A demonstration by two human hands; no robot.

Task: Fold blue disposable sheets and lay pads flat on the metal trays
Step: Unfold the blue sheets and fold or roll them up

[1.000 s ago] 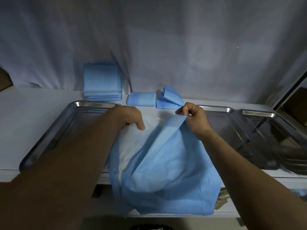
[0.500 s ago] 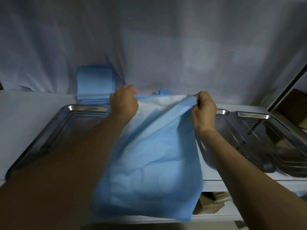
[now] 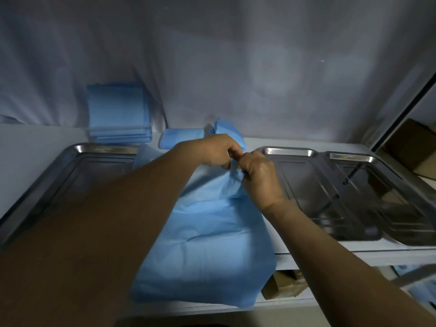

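Over counter point(image 3: 28, 147) front edge, between left tray point(image 3: 94, 148) and middle tray point(image 3: 287, 152), blue sheet point(image 3: 212, 244) hangs; our left hand point(image 3: 219, 151) and right hand point(image 3: 259, 178) pinch its top corners together. We judge first fold begun; folded stack point(image 3: 118, 112) at back edge; pads not yet laid.

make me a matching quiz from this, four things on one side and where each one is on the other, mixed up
Things:
1. blue sheet
2. folded stack
3. cardboard box
4. rightmost tray

Places:
a. on the lower shelf, under the counter
b. back left, against the white curtain
c. right end of the counter
d. gripped by the left hand and right hand, draped over the counter edge

Pairs: 1-d, 2-b, 3-a, 4-c
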